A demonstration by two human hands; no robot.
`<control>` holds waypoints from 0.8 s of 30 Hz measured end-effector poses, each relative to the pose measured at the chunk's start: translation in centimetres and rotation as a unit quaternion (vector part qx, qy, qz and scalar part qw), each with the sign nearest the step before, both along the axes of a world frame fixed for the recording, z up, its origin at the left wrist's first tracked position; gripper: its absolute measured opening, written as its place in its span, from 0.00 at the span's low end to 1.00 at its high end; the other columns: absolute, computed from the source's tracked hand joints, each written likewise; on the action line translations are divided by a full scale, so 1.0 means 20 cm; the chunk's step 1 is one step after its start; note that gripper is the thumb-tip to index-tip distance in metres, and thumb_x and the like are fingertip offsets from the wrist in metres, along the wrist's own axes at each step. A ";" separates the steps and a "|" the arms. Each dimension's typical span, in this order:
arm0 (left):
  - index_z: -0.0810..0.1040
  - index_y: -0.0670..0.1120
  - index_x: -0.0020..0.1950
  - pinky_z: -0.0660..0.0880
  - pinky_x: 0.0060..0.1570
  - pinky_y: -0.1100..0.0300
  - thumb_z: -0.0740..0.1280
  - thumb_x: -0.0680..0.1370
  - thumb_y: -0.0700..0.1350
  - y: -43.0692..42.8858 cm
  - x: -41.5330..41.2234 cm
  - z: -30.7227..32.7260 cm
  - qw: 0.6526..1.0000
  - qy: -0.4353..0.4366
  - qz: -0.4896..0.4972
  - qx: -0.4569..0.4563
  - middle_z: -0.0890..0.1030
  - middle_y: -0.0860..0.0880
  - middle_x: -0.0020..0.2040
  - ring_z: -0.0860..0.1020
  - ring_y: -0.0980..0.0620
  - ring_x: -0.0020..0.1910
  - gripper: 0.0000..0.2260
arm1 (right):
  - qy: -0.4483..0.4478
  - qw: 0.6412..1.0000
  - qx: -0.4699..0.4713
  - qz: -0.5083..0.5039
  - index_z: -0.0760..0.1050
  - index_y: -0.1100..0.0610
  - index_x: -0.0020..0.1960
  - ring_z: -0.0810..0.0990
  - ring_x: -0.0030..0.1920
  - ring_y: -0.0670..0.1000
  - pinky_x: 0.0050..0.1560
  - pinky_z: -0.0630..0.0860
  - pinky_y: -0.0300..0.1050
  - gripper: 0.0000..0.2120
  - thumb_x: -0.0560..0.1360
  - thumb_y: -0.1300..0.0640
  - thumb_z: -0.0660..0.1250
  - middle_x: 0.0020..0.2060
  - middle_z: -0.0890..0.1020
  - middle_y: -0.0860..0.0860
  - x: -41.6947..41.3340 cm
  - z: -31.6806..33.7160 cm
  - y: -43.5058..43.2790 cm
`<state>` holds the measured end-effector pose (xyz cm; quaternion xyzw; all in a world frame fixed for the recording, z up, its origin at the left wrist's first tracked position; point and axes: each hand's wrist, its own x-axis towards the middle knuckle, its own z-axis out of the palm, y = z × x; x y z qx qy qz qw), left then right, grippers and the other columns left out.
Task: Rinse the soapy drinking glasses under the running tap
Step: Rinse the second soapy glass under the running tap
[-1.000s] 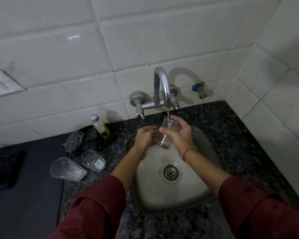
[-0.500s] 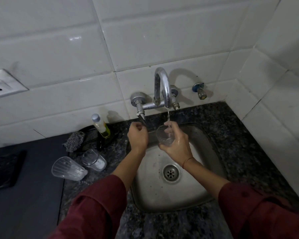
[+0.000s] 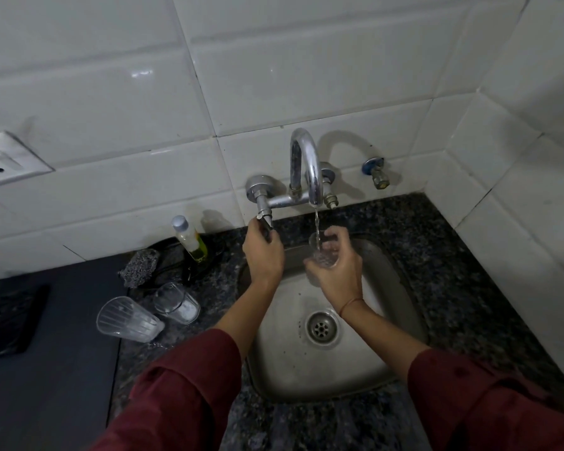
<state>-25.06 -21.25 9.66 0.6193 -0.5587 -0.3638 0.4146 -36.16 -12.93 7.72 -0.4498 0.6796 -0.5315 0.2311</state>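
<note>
A chrome tap (image 3: 305,167) on the tiled wall runs a thin stream of water into a clear drinking glass (image 3: 322,252). My right hand (image 3: 337,270) grips that glass over the steel sink (image 3: 388,362), its mouth tilted up toward the spout. My left hand (image 3: 262,252) is closed around the dark tap handle (image 3: 267,224) at the left of the tap. Two more clear glasses sit on the counter left of the sink: a ribbed one lying on its side (image 3: 127,320) and a shorter one (image 3: 176,302) beside it.
A small bottle of yellow liquid (image 3: 189,237) and a grey scrubber (image 3: 139,266) stand at the back of the granite counter (image 3: 463,281). A wall socket (image 3: 4,162) is at far left. A brass stub valve (image 3: 376,175) sticks out right of the tap.
My left hand let go of the glass and rose to the tap handle. My right hand now holds the glass alone under the stream.
</note>
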 end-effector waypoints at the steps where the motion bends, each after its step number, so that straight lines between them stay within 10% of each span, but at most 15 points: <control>1: 0.73 0.47 0.53 0.69 0.47 0.60 0.63 0.81 0.36 0.00 0.00 0.00 1.000 0.004 0.001 0.003 0.79 0.48 0.48 0.77 0.50 0.47 0.05 | 0.016 1.000 0.011 -0.007 0.71 0.48 0.52 0.79 0.48 0.45 0.45 0.76 0.33 0.23 0.65 0.63 0.77 0.46 0.79 0.48 -0.01 -0.01 0.00; 7: 0.72 0.41 0.67 0.68 0.49 0.61 0.64 0.83 0.40 0.03 -0.03 -0.04 0.996 0.054 0.009 0.071 0.77 0.51 0.51 0.77 0.51 0.52 0.13 | -0.015 0.996 0.081 0.039 0.75 0.61 0.29 0.72 0.29 0.44 0.32 0.74 0.42 0.17 0.63 0.54 0.81 0.26 0.77 0.51 -0.03 -0.05 -0.01; 12: 0.69 0.44 0.72 0.73 0.57 0.54 0.63 0.84 0.46 0.06 -0.04 -0.08 0.987 0.101 0.006 0.121 0.77 0.50 0.56 0.77 0.49 0.57 0.16 | -0.331 0.935 0.126 -0.030 0.82 0.64 0.38 0.86 0.41 0.59 0.45 0.85 0.56 0.12 0.68 0.56 0.80 0.40 0.86 0.60 -0.01 0.04 -0.06; 20: 0.60 0.48 0.79 0.76 0.64 0.48 0.68 0.80 0.57 0.13 -0.06 -0.06 0.961 0.193 -0.052 0.190 0.75 0.46 0.68 0.77 0.47 0.64 0.32 | -0.546 0.824 0.152 -0.004 0.80 0.63 0.57 0.86 0.52 0.59 0.45 0.83 0.52 0.16 0.78 0.52 0.69 0.52 0.85 0.62 0.01 -0.02 -0.08; 24: 0.77 0.48 0.66 0.80 0.59 0.49 0.62 0.85 0.53 0.18 -0.05 -0.04 0.965 0.172 -0.135 0.141 0.84 0.49 0.54 0.83 0.51 0.54 0.14 | -0.582 0.800 0.146 -0.033 0.80 0.62 0.62 0.85 0.53 0.58 0.39 0.82 0.48 0.20 0.78 0.48 0.66 0.56 0.84 0.61 0.02 -0.08 -0.09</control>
